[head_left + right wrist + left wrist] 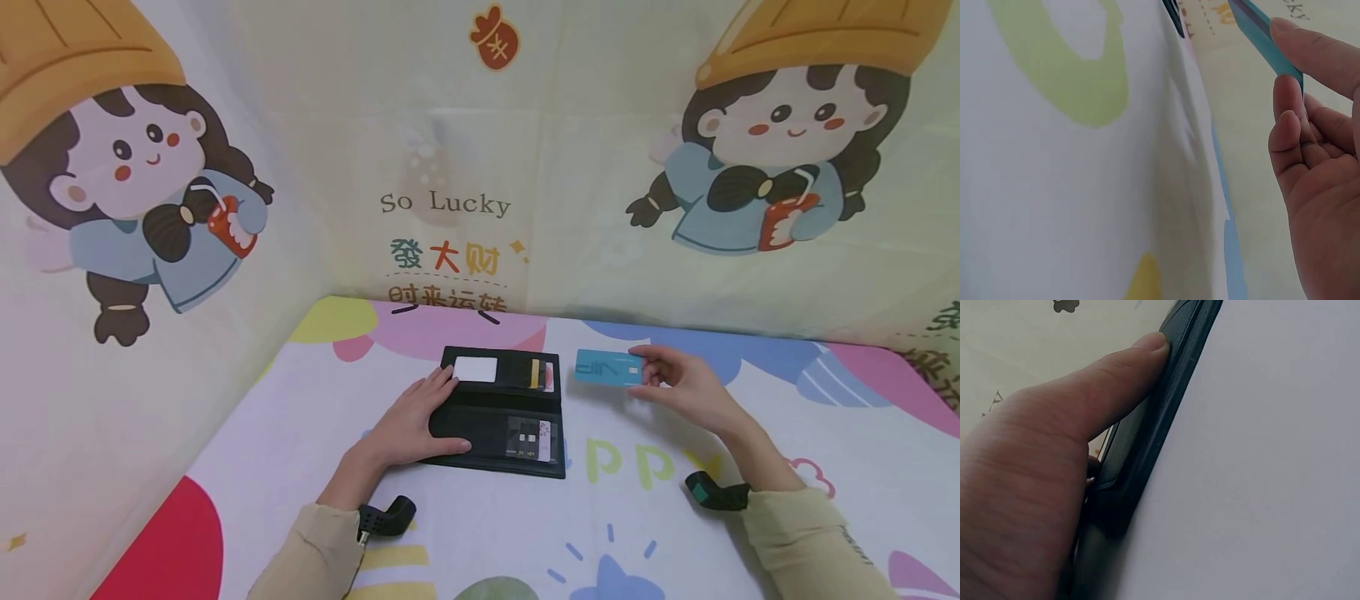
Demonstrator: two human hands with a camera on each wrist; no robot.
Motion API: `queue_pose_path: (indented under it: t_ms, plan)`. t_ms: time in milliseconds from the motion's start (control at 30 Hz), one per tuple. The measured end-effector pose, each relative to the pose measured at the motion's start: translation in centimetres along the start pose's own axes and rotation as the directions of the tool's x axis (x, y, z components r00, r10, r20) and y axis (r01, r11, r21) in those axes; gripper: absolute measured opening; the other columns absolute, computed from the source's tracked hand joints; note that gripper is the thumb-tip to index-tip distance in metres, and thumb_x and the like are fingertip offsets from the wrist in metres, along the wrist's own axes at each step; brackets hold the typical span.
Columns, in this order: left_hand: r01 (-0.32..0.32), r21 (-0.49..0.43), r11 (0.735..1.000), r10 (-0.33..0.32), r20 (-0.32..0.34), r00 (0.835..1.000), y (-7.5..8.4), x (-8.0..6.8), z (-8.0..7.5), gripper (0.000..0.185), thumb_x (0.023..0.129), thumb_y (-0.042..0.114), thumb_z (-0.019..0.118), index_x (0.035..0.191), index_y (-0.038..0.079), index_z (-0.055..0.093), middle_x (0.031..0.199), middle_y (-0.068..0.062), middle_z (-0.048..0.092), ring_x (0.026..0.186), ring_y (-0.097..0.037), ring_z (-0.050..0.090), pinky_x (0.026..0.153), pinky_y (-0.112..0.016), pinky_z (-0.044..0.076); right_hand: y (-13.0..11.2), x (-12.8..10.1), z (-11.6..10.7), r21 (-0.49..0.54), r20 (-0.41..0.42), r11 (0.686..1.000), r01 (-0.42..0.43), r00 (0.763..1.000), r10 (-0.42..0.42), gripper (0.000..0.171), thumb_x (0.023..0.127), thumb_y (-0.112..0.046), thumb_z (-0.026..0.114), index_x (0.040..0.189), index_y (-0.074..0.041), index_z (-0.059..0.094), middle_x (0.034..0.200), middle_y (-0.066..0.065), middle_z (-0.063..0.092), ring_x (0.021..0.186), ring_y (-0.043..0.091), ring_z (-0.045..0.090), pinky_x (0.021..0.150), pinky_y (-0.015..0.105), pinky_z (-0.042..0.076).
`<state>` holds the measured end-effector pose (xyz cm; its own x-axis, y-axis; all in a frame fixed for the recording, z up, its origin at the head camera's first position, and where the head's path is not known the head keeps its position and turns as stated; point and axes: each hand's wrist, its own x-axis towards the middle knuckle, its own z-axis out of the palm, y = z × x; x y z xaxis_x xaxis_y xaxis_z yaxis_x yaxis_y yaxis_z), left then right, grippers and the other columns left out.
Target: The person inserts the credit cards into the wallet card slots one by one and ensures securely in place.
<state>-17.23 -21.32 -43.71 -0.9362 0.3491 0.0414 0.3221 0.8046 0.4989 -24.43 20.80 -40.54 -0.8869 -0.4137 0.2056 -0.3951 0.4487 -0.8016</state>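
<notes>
A black wallet (487,419) lies spread flat on the table in the head view. My left hand (408,429) rests on its left side, fingers extended along the upper half and thumb across the lower half. In the left wrist view, the thumb (1097,387) presses on the wallet's dark cover (1147,437). To the right of the wallet, my right hand (686,383) pinches a blue card (607,367) by its right end, above the cloth. The right wrist view shows this card (1260,37) edge-on between thumb and fingers.
A white card (476,369) and a gold-edged card (535,374) sit in the wallet's upper half. Dark cards (522,437) show in a clear pocket of the lower half. The printed tablecloth (645,533) meets a cartoon-covered wall (585,167) behind.
</notes>
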Motion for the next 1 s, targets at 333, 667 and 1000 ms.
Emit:
queue_pose_path:
  t_ms: [333, 667, 1000]
  plan:
    - [-0.004, 0.002, 1.000, 0.004, -0.006, 1.000, -0.1, 0.0, 0.0, 0.105, 0.078, 0.062, 0.075, 0.158, 0.008, 0.034, 0.167, -0.006, 0.018, 0.153, -0.025, 0.012, 0.122, -0.049, 0.011, -0.3, 0.6, 1.0, -0.018, 0.001, 1.000, 0.000, 1.000, 0.000, 0.055, 0.086, -0.009, 0.082, 0.133, 0.005, 0.057, 0.093, 0.013, 0.057, 0.082, 0.020, 0.055, 0.066, 0.021, 0.046]
    - [0.000, 0.006, 1.000, 0.000, -0.001, 1.000, -0.2, 0.1, 0.1, 0.105, 0.079, 0.062, 0.074, 0.159, 0.009, 0.033, 0.168, -0.005, 0.017, 0.153, -0.025, 0.012, 0.122, -0.049, 0.011, -1.3, 1.3, 2.0, -0.030, 0.010, 1.000, 0.000, 1.000, 0.001, 0.061, 0.086, -0.011, 0.082, 0.136, 0.007, 0.053, 0.096, 0.010, 0.058, 0.084, 0.020, 0.054, 0.066, 0.022, 0.044]
    - [-0.002, 0.004, 1.000, 0.002, -0.003, 1.000, -0.1, 0.1, 0.2, 0.104, 0.079, 0.061, 0.075, 0.158, 0.008, 0.033, 0.167, -0.006, 0.017, 0.153, -0.025, 0.012, 0.123, -0.049, 0.010, -1.3, 2.0, 2.8, 0.006, 0.026, 1.000, 0.022, 0.999, -0.022, 0.057, 0.086, -0.009, 0.082, 0.134, 0.006, 0.056, 0.093, 0.011, 0.058, 0.082, 0.021, 0.054, 0.066, 0.024, 0.044]
